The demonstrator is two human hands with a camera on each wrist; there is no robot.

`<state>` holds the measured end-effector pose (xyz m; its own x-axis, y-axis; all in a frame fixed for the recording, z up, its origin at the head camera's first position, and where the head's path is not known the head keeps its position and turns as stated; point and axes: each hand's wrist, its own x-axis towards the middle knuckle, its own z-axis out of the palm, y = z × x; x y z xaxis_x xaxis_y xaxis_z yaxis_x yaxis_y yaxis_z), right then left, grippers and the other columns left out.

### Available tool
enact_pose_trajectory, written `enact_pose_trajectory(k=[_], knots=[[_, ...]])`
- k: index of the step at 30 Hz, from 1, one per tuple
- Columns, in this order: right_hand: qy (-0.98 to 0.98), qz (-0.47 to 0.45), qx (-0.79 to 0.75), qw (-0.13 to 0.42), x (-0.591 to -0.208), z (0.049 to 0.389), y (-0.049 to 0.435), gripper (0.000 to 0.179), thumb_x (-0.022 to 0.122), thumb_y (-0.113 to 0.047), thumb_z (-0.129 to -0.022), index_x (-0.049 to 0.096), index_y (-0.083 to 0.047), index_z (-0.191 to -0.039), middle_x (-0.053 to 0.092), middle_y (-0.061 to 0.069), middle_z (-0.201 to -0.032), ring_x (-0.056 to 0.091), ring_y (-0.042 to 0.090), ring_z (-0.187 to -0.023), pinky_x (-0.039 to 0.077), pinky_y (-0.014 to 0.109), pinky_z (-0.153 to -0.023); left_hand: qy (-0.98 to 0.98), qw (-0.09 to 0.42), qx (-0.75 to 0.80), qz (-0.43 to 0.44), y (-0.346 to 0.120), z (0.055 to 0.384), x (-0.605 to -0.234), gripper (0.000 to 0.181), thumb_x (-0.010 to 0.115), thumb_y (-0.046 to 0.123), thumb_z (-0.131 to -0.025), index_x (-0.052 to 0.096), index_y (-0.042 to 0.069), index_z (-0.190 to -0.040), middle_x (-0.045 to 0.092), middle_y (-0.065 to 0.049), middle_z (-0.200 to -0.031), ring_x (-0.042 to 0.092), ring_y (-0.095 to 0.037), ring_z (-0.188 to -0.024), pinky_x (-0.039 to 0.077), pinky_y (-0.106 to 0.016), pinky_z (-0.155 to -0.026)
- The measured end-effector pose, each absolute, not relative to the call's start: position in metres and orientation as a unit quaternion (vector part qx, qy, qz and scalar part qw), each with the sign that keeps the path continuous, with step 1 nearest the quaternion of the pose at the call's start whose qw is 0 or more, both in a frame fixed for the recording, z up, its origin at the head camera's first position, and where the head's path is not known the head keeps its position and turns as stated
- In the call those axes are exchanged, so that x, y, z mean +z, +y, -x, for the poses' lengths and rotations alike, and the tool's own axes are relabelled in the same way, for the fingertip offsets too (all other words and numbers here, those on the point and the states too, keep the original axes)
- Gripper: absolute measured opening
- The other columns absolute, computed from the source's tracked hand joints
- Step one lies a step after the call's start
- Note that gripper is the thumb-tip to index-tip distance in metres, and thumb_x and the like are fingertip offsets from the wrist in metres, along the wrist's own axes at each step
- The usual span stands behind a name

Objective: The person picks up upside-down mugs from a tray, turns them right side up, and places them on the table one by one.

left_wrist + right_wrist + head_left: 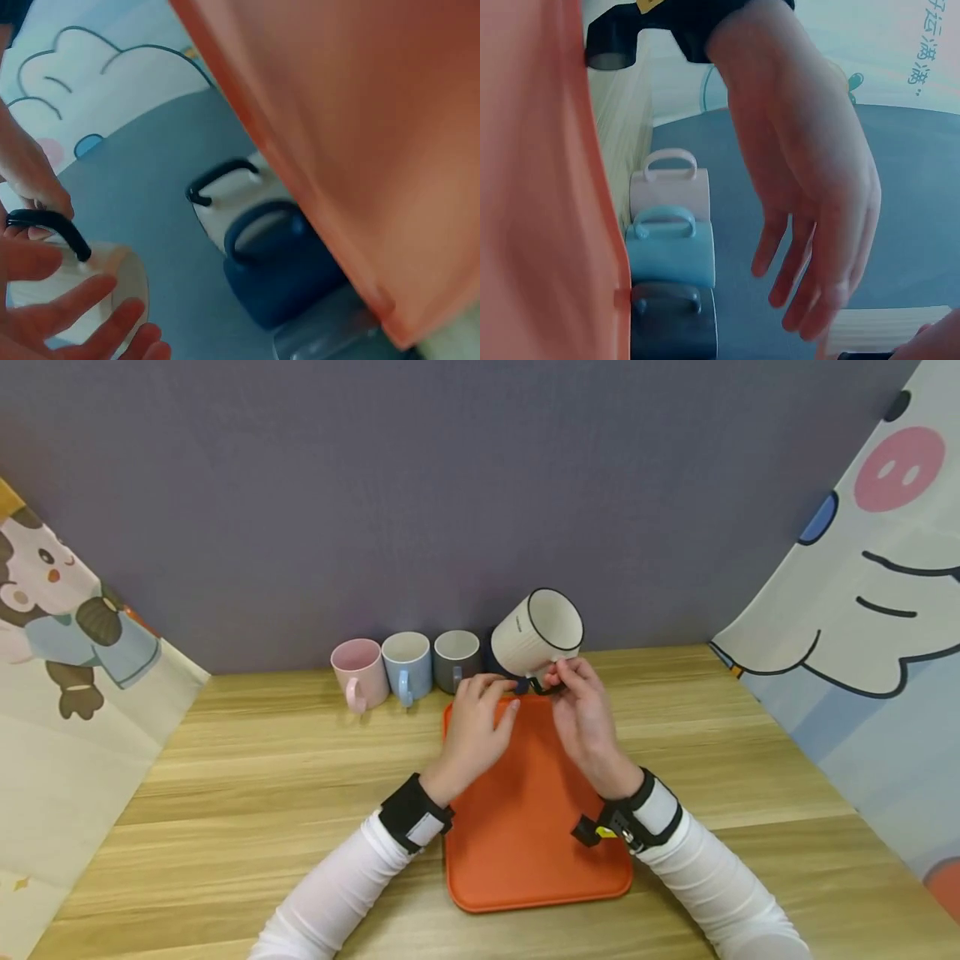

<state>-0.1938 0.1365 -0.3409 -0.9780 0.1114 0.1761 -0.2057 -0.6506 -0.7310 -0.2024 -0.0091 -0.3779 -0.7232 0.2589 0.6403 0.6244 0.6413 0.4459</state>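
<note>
My right hand (588,718) pinches the black handle of a white ribbed mug (517,639) with a black rim. Tilted over the back edge of the orange tray (536,835), this mug has its mouth turned up and to the right. Beside it, my left hand (474,731) reaches over the tray's back left with loosely bent fingers and nothing in its hold. In the left wrist view, those fingers spread in front of the white mug (127,292). A navy mug (277,262) stands behind the tray, largely hidden in the head view.
Left of the navy mug stand a dark grey mug (457,652), a light blue mug (407,664) and a pink mug (362,668). Another white mug (232,202) with a black handle shows beside the navy one. A grey wall panel (375,510) rises behind the wooden table (285,793).
</note>
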Motion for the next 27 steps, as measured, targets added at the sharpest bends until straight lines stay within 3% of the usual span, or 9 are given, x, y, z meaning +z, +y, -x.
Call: enact_pose_trajectory(k=[3,7,19,27], knots=[[-0.411,-0.058,0.903,0.109,-0.342,0.196,0.138,0.026,0.04,-0.002,-0.1,0.048,-0.01,-0.076,0.049,0.001,-0.078,0.047,0.012,-0.074,0.038,0.022,-0.075,-0.87,0.304,-0.276,0.273,-0.011,0.203,-0.381,0.023,0.061,0.016,-0.09,0.066,0.004,-0.11,0.059,-0.013,-0.116,0.05,-0.031,-0.108,0.041,-0.044,-0.093],[-0.409,-0.052,0.903,0.122,-0.344,0.199,0.14,0.027,0.041,-0.002,-0.099,0.047,-0.01,-0.075,0.048,0.001,-0.075,0.047,0.013,-0.073,0.037,0.023,-0.074,-0.881,0.307,-0.232,0.274,-0.016,0.203,-0.385,0.027,0.061,0.019,-0.09,0.065,0.005,-0.113,0.057,-0.014,-0.122,0.048,-0.031,-0.112,0.041,-0.047,-0.093],[-0.407,-0.002,0.899,0.162,-0.349,0.211,0.153,0.026,0.039,0.001,-0.099,0.048,-0.008,-0.076,0.048,0.003,-0.078,0.047,0.014,-0.072,0.037,0.023,-0.072,-0.921,0.238,-0.154,0.267,-0.034,0.205,-0.4,0.04,0.06,0.026,-0.093,0.057,0.005,-0.127,0.047,-0.018,-0.137,0.04,-0.037,-0.126,0.034,-0.053,-0.103],[-0.381,0.004,0.903,0.199,-0.349,0.22,0.167,0.026,0.039,0.002,-0.099,0.045,-0.006,-0.075,0.045,0.005,-0.078,0.043,0.017,-0.073,0.036,0.024,-0.075,-0.929,0.219,-0.158,0.254,-0.049,0.205,-0.407,0.041,0.059,0.028,-0.093,0.056,0.005,-0.127,0.045,-0.02,-0.138,0.039,-0.038,-0.126,0.032,-0.054,-0.104]])
